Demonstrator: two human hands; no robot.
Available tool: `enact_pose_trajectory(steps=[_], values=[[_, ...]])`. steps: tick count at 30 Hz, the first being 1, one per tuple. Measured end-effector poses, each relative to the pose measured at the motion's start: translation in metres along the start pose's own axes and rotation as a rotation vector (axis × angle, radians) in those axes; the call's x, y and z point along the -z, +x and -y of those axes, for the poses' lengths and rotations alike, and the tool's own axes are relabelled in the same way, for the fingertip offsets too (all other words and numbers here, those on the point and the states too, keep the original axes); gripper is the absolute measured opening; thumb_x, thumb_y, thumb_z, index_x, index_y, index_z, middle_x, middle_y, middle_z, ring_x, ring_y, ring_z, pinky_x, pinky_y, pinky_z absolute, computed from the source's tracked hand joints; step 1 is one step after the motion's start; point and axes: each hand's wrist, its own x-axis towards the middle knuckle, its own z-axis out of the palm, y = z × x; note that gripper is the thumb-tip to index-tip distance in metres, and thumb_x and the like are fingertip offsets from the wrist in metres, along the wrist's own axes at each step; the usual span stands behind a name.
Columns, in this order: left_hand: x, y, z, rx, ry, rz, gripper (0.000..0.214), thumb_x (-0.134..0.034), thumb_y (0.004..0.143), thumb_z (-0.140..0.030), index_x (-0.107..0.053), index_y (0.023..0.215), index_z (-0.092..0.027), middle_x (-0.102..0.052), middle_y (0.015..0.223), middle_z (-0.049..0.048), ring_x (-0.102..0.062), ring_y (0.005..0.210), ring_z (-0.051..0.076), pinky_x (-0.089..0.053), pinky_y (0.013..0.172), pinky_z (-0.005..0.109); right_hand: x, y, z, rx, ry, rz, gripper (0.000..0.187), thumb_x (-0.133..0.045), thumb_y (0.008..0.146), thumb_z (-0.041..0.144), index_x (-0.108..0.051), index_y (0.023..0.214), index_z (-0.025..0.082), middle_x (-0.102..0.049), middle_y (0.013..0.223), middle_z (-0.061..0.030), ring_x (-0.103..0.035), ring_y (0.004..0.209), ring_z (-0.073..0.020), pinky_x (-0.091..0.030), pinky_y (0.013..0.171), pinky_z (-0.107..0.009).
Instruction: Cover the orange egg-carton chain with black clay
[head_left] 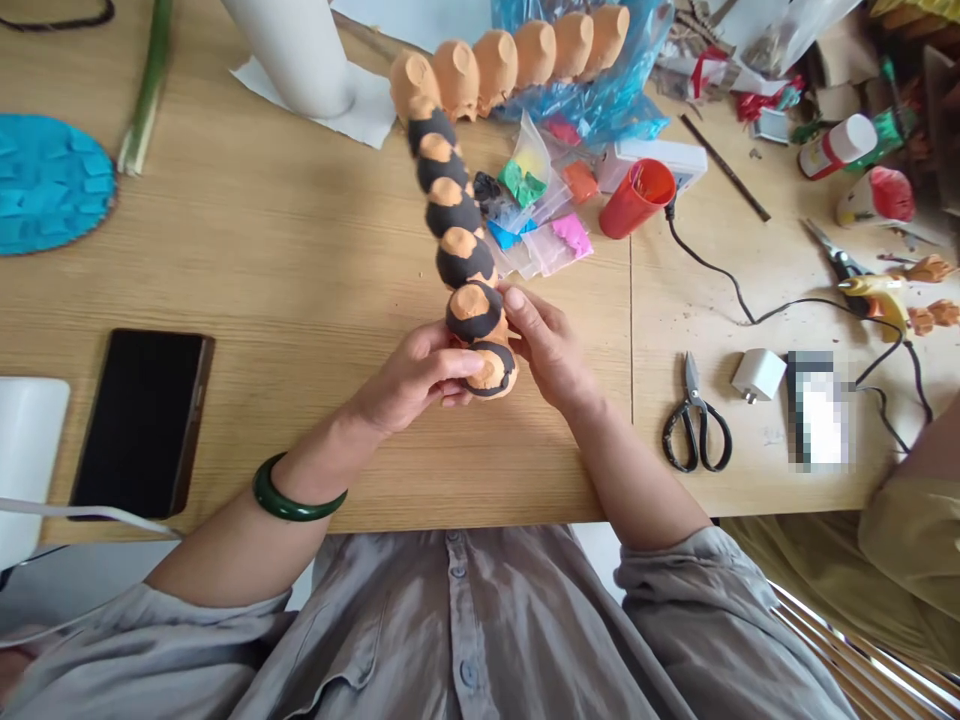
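Note:
A long chain of orange cup-shaped segments (pixel 457 215) bends across the wooden table (pixel 300 260); the near segments are wrapped in black clay. My left hand (pixel 416 375) pinches the lowest segment (pixel 491 370) from the left, fingers closed on it. On the right side of the same end my right hand (pixel 547 345) presses with curled fingers. A green bangle (pixel 289 500) sits on my left wrist.
Small bags of coloured clay (pixel 536 210) and a red cup (pixel 636 197) lie behind the chain. Black scissors (pixel 696 420), a white plug (pixel 757 375), a glue gun (pixel 881 295) with its cable lie right. A phone (pixel 142 420) lies left. Another person's clothing (pixel 911 545) shows at right.

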Motion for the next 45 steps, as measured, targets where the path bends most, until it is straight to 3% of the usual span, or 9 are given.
enact_pose_trajectory(steps=[4, 8, 17, 22, 25, 31, 39, 43, 45], values=[[0.008, 0.002, 0.002, 0.042, 0.099, 0.216, 0.024, -0.086, 0.071, -0.038, -0.074, 0.078, -0.018, -0.058, 0.065, 0.0025, -0.042, 0.052, 0.011, -0.03, 0.044, 0.026, -0.001, -0.001, 0.002, -0.021, 0.005, 0.061, 0.062, -0.091, 0.071, 0.08, -0.072, 0.089, 0.024, -0.073, 0.079, 0.0012, -0.065, 0.066, -0.0132, -0.051, 0.049, -0.025], [0.007, 0.004, 0.002, 0.034, 0.029, 0.154, 0.035, -0.093, 0.07, -0.045, -0.075, 0.081, -0.017, -0.06, 0.068, 0.0025, -0.042, 0.053, 0.01, -0.03, 0.044, 0.024, -0.004, -0.002, 0.006, 0.019, 0.047, -0.017, 0.061, -0.093, 0.07, 0.076, -0.067, 0.087, 0.024, -0.068, 0.076, 0.0027, -0.057, 0.058, -0.0105, -0.039, 0.042, -0.024], [-0.005, 0.006, -0.002, 0.068, -0.222, -0.047, 0.062, -0.075, 0.088, -0.08, -0.076, 0.084, -0.018, -0.065, 0.073, 0.0063, -0.05, 0.055, 0.012, -0.042, 0.047, 0.026, 0.017, 0.002, -0.01, 0.3, -0.21, -0.363, 0.052, -0.064, 0.097, 0.079, -0.073, 0.119, 0.033, -0.079, 0.109, -0.0042, -0.076, 0.083, -0.0182, -0.062, 0.06, -0.031], [-0.008, 0.002, 0.001, 0.031, -0.406, 0.028, 0.049, -0.106, 0.065, -0.053, -0.078, 0.081, -0.016, -0.062, 0.079, 0.0021, -0.043, 0.058, 0.005, -0.037, 0.044, 0.016, 0.016, 0.003, -0.018, 0.333, -0.252, -0.381, 0.055, -0.057, 0.1, 0.079, -0.07, 0.13, 0.035, -0.077, 0.115, -0.0055, -0.076, 0.087, -0.0196, -0.066, 0.065, -0.033], [-0.008, 0.002, 0.004, 0.002, -0.477, 0.067, 0.041, -0.11, 0.061, -0.032, -0.08, 0.082, -0.014, -0.06, 0.079, -0.0003, -0.045, 0.061, 0.003, -0.043, 0.05, 0.01, 0.012, 0.003, -0.019, 0.324, -0.18, -0.41, 0.05, -0.063, 0.099, 0.075, -0.069, 0.126, 0.033, -0.077, 0.109, -0.0043, -0.077, 0.085, -0.0191, -0.067, 0.066, -0.032], [-0.007, 0.003, 0.009, -0.017, -0.466, -0.012, 0.041, -0.109, 0.063, -0.033, -0.081, 0.086, -0.013, -0.063, 0.08, 0.0001, -0.044, 0.059, 0.002, -0.042, 0.049, 0.01, 0.008, 0.008, -0.022, 0.225, -0.065, -0.36, 0.046, -0.069, 0.093, 0.071, -0.067, 0.115, 0.03, -0.08, 0.112, -0.0038, -0.077, 0.083, -0.0182, -0.067, 0.064, -0.031], [-0.006, 0.006, 0.015, -0.041, -0.377, -0.023, 0.045, -0.109, 0.063, -0.036, -0.074, 0.08, -0.012, -0.052, 0.07, -0.0038, -0.036, 0.056, 0.001, -0.036, 0.046, 0.009, 0.001, 0.007, -0.012, 0.172, 0.014, -0.325, 0.059, -0.082, 0.078, 0.08, -0.066, 0.099, 0.027, -0.074, 0.087, 0.0017, -0.067, 0.066, -0.0131, -0.052, 0.048, -0.024], [-0.002, 0.01, 0.012, -0.031, -0.435, -0.055, 0.058, -0.112, 0.054, -0.036, -0.063, 0.072, -0.013, -0.045, 0.065, -0.008, -0.031, 0.052, 0.0, -0.034, 0.042, 0.009, 0.021, 0.001, 0.009, 0.148, -0.267, -0.315, 0.066, -0.059, 0.091, 0.089, -0.067, 0.09, 0.024, -0.071, 0.077, -0.0016, -0.066, 0.06, -0.0144, -0.049, 0.047, -0.026], [0.001, 0.011, 0.009, -0.002, -0.494, -0.056, 0.062, -0.113, 0.052, -0.033, -0.057, 0.069, -0.015, -0.041, 0.063, -0.0103, -0.029, 0.05, 0.0, -0.033, 0.04, 0.008, 0.047, -0.003, 0.026, 0.241, -0.593, -0.433, 0.058, -0.057, 0.1, 0.08, -0.072, 0.095, 0.024, -0.075, 0.08, -0.0037, -0.07, 0.067, -0.0171, -0.059, 0.063, -0.031]])
